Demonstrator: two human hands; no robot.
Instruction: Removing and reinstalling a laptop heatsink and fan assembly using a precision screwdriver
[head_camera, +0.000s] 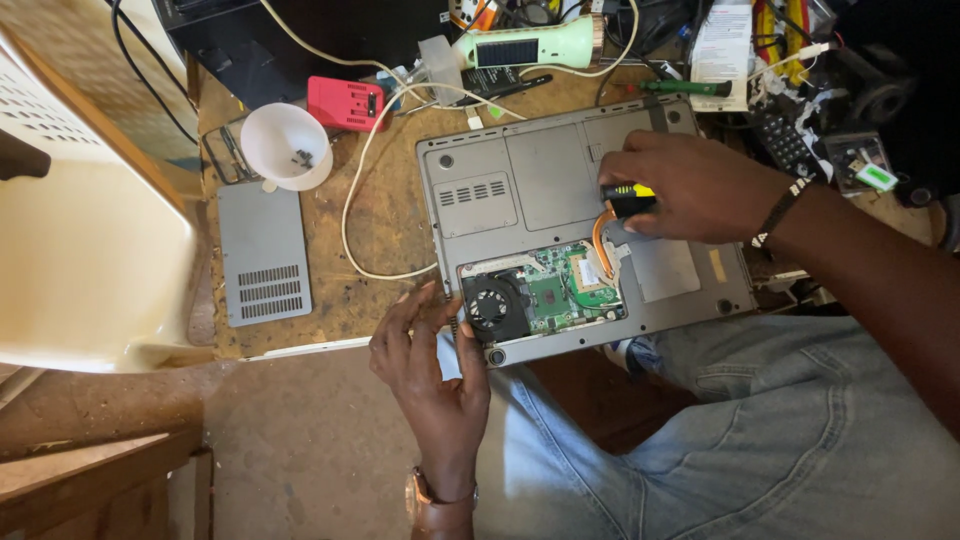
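Meanwhile, the right hand (690, 185) is reaching in from the right, fingers curled around a yellow-and-black screwdriver (627, 199) over the upturned grey laptop (560, 180) on the workbench. The left hand (430, 365), fingers loosely spread, is steadying the laptop's near corner beside the exposed fan (492, 306).

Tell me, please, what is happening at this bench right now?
A person has a grey laptop lying upside down on a cluttered wooden bench. One bottom cover is off and lies to the side, so the fan and green circuit board are exposed. The right hand holds a yellow-and-black screwdriver against the laptop, and the left hand steadies its near edge by the fan. A white cup stands nearby.
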